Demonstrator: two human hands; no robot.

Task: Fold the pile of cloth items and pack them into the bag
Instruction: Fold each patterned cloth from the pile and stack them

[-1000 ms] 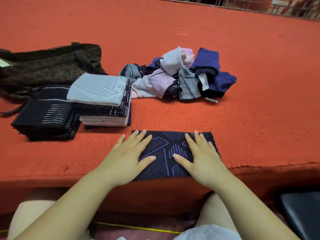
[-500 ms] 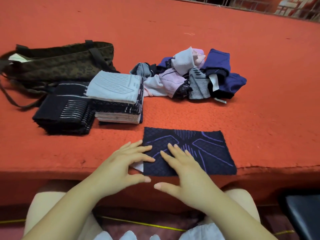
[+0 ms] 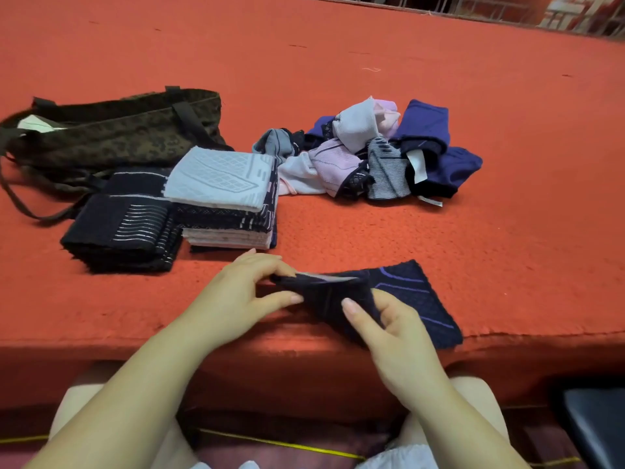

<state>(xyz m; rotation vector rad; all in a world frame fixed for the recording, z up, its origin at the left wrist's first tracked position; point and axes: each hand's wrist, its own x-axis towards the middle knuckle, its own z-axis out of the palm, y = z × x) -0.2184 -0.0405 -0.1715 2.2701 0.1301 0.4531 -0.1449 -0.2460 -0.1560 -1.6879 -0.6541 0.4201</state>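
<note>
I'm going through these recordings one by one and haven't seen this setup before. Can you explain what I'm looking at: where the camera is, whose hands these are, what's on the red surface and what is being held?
There is no machine here. A person wears a wide-angle camera on the head, looking forward and down, so the two bare arms reaching in from the bottom are their own.

The left hand and right hand both pinch a dark navy cloth with purple lines, lifting its left part while the right part lies flat at the near edge of the red surface.

Further back left lies a dark patterned bag. In front of it are two folded stacks: a black striped stack and a stack topped by a pale grey cloth. To the right sits an unfolded pile of cloths in pink, grey and blue.
</note>
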